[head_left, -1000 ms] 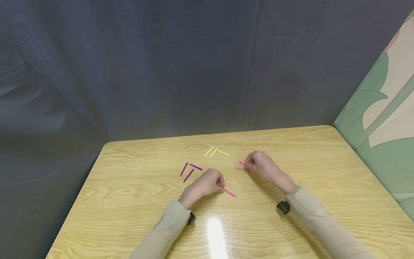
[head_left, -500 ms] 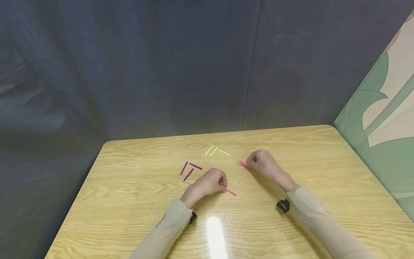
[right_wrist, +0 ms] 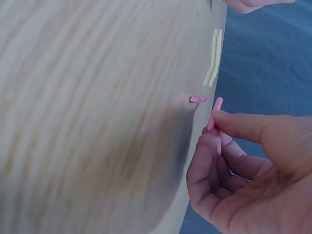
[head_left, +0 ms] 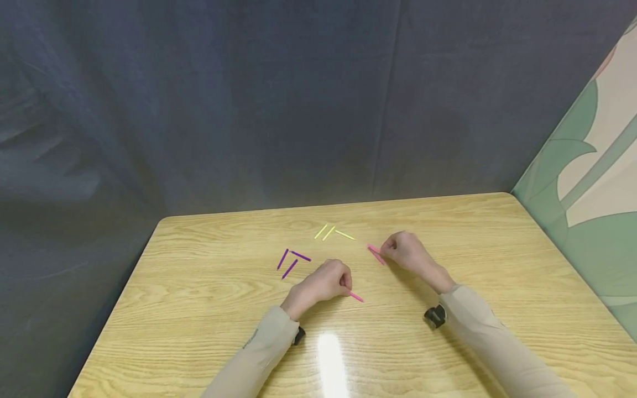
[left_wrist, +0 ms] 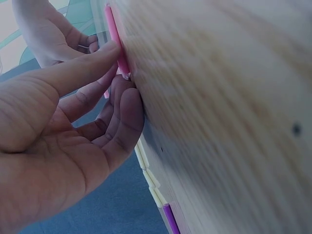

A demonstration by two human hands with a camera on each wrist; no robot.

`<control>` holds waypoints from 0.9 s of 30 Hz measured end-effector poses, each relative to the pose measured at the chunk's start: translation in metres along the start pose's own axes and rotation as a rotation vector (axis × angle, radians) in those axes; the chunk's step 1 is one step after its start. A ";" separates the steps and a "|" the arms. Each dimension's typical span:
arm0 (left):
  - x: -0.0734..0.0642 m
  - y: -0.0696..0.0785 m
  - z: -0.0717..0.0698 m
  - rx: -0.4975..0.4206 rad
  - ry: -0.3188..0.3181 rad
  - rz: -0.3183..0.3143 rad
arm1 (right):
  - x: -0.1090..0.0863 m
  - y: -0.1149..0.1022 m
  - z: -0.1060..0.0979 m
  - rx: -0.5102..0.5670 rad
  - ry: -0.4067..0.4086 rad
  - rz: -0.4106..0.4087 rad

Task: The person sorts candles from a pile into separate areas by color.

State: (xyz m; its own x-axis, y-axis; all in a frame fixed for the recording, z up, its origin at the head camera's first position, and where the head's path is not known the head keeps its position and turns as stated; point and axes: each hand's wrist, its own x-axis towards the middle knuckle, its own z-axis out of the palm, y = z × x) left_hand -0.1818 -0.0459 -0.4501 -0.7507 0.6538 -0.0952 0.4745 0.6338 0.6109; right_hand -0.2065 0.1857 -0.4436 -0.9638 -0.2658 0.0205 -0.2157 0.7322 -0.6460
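My left hand (head_left: pixel 322 281) pinches a slim pink stick (head_left: pixel 356 297) low over the table; in the left wrist view that pink stick (left_wrist: pixel 116 39) sits against the thumb and fingertips. Farther right, my right hand (head_left: pixel 405 250) holds another pink stick (right_wrist: pixel 215 113) between thumb and index finger. A third pink stick (head_left: pixel 377 256) lies on the table just beside those fingertips, shown end-on as a pink stick (right_wrist: pixel 197 99) in the right wrist view. The exact kind of stick cannot be told.
Three purple sticks (head_left: pixel 301 256) lie left of centre, beyond my left hand. Three pale yellow sticks (head_left: pixel 345 235) lie farther back on the wooden table (head_left: pixel 199 309). A dark curtain (head_left: pixel 278 110) hangs behind the table, and a patterned wall (head_left: pixel 592 182) stands at right.
My right hand has shifted slightly right, bringing its pink stick's tip to the end of the lying pink stick. My left fingers have moved a little right, and less of their stick shows.
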 end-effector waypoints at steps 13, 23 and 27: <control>0.000 0.000 0.000 -0.012 -0.006 -0.003 | 0.001 0.006 0.002 -0.021 0.011 0.022; 0.001 -0.001 0.001 -0.017 0.000 -0.015 | 0.001 0.008 0.002 -0.009 0.011 0.009; 0.002 -0.001 0.002 -0.018 0.003 -0.020 | 0.001 0.008 0.003 -0.008 0.010 0.016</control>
State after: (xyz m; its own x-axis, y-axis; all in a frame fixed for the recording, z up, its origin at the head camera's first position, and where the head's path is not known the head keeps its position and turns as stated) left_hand -0.1827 -0.0450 -0.4522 -0.7612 0.6398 -0.1054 0.4510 0.6392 0.6230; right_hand -0.2085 0.1894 -0.4509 -0.9687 -0.2475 0.0178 -0.2012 0.7413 -0.6403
